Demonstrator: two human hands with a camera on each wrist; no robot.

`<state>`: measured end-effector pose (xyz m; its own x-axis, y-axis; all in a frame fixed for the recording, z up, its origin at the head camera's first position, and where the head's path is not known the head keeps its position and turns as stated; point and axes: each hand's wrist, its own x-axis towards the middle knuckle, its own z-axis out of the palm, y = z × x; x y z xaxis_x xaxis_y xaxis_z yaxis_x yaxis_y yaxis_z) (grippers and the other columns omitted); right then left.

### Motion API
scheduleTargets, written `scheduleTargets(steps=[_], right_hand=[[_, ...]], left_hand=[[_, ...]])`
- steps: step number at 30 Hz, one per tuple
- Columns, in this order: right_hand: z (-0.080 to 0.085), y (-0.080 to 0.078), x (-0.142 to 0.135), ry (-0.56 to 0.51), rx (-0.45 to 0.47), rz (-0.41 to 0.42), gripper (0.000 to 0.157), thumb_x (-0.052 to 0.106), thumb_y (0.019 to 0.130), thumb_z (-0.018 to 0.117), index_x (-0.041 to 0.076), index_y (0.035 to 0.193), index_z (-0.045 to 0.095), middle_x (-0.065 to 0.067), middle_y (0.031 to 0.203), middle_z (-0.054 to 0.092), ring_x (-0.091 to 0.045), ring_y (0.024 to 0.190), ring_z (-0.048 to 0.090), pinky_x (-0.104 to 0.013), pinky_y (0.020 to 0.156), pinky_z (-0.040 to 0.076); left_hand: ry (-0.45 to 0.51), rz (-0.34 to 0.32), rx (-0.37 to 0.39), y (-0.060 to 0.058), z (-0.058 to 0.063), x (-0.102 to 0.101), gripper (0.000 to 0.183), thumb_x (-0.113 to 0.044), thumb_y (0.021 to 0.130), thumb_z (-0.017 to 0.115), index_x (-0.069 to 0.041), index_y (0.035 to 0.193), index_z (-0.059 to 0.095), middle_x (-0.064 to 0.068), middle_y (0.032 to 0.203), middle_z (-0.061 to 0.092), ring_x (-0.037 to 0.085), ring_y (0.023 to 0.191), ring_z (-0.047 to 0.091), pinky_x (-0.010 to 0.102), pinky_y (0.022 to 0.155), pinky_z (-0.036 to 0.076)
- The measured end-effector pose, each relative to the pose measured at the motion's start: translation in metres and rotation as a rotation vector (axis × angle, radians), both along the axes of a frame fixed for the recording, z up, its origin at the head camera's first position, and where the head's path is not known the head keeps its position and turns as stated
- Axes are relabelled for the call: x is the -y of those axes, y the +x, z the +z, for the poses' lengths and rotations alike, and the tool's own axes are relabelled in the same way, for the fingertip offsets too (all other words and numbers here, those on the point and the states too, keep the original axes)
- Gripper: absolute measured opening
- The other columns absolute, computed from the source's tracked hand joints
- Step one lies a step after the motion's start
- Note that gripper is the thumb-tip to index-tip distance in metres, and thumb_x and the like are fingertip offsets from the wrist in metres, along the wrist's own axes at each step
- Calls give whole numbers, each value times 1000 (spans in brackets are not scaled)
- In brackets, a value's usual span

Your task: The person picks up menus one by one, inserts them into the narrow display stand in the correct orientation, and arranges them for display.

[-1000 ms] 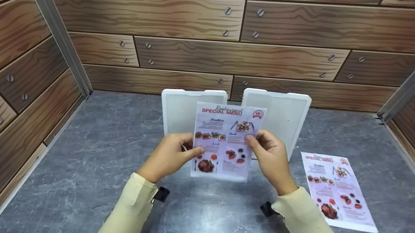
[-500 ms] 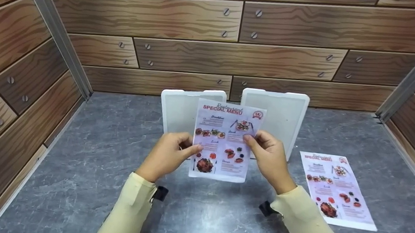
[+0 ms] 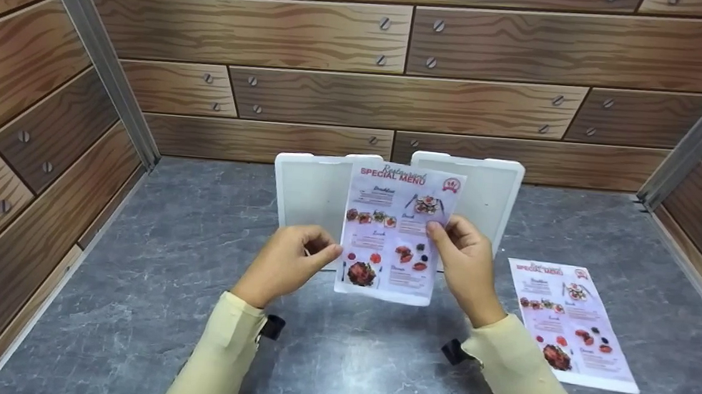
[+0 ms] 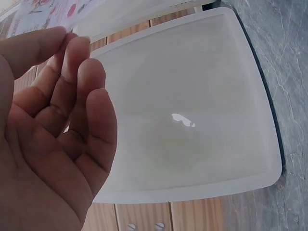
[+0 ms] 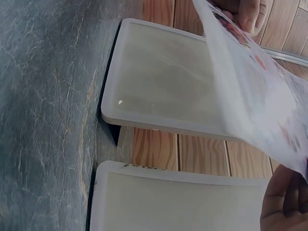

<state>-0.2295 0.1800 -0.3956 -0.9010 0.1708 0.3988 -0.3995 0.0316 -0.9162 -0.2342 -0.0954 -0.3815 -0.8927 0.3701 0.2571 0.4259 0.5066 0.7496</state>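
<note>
A printed restaurant menu sheet [image 3: 379,234] is held up in front of two standing panels, its printed face toward me. My right hand [image 3: 470,269] pinches it by the right edge, thumb on the print and fingers behind. At the left edge is my left hand [image 3: 286,264], its thumb tip right at the paper's border. In the left wrist view the left hand's [image 4: 57,110] fingers are loosely bent, with the sheet [image 4: 53,12] just past the fingertips. Seen from the right wrist, the sheet [image 5: 260,101] bows slightly.
Two white-framed panels stand at the back, a left panel [image 3: 310,194] and a right panel [image 3: 485,198], partly covered by the sheet. A second menu sheet [image 3: 573,324] lies face up on the grey marbled table [image 3: 148,306] at right. Wood-patterned walls [image 3: 313,37] close off the back and sides.
The held menu has shifted right and slightly up with the right hand. The left hand has stayed put, and its thumb, which overlapped the sheet earlier, is now just at its edge.
</note>
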Motion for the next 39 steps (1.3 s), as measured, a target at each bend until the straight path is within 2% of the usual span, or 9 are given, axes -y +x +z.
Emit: scheduleTargets(steps=[5, 10, 16, 22, 25, 29, 31, 33, 39], right_hand=[[-2, 1, 2, 7, 25, 82, 14, 0, 101, 63, -14, 102, 64, -6, 90, 73, -16, 78, 69, -29, 70, 59], [-1, 3, 4, 16, 55, 124, 12, -1, 100, 63, -12, 102, 67, -8, 92, 75, -19, 80, 71, -32, 72, 61], [1, 4, 5, 33, 5, 31, 12, -1, 98, 67, -13, 100, 68, -2, 86, 74, -15, 75, 68, -28, 67, 59], [2, 1, 0, 1, -6, 38, 14, 0, 100, 63, -14, 103, 66, -1, 90, 73, -12, 79, 68, -25, 71, 57], [4, 0, -5, -21, -16, 10, 15, 1, 103, 60, -13, 105, 65, -2, 91, 72, -12, 78, 67, -25, 70, 57], [7, -2, -13, -38, -54, -39, 17, 4, 104, 59, -13, 106, 63, -3, 91, 72, -13, 76, 68, -26, 67, 58], [8, -3, -16, -46, -80, -58, 19, 5, 104, 59, -14, 106, 63, -3, 92, 73, -14, 76, 69, -26, 67, 58], [8, -3, -19, -50, -102, -79, 20, 5, 104, 59, -15, 107, 62, -4, 92, 73, -14, 76, 69, -26, 67, 58], [9, -5, -21, -50, -120, -97, 21, 5, 104, 59, -15, 110, 63, -4, 94, 73, -15, 76, 70, -26, 67, 59]], left_hand=[[32, -36, 23, 1, -1, -4, 24, -42, 97, 73, -19, 105, 75, -9, 88, 70, 11, 78, 64, 33, 70, 54], [83, -95, 78, 1, -2, -7, 22, -29, 97, 74, -15, 113, 78, -7, 89, 74, 9, 71, 59, 27, 62, 47], [95, -34, 70, 1, -3, -7, 15, -28, 95, 76, -14, 95, 79, -5, 76, 69, 8, 64, 50, 24, 57, 39], [62, 6, -28, -2, -3, 0, 12, -23, 98, 72, -14, 92, 77, -6, 82, 71, 8, 71, 58, 26, 64, 48], [176, 95, -148, -5, -2, 6, 6, -12, 97, 72, -7, 100, 74, 0, 88, 71, 13, 78, 63, 28, 71, 52], [363, 321, -293, -10, -2, 11, 30, -4, 96, 68, 2, 124, 61, 14, 109, 64, 26, 99, 61, 38, 85, 53], [389, 410, -279, -12, -2, 12, 45, -7, 97, 67, 1, 138, 52, 20, 125, 57, 30, 115, 55, 44, 94, 50], [360, 458, -225, -13, -4, 13, 58, -13, 97, 68, -2, 148, 42, 21, 137, 49, 33, 127, 49, 49, 101, 47], [289, 464, -102, -16, -8, 15, 71, -23, 97, 70, -5, 157, 36, 25, 149, 41, 38, 141, 40, 58, 109, 40]])
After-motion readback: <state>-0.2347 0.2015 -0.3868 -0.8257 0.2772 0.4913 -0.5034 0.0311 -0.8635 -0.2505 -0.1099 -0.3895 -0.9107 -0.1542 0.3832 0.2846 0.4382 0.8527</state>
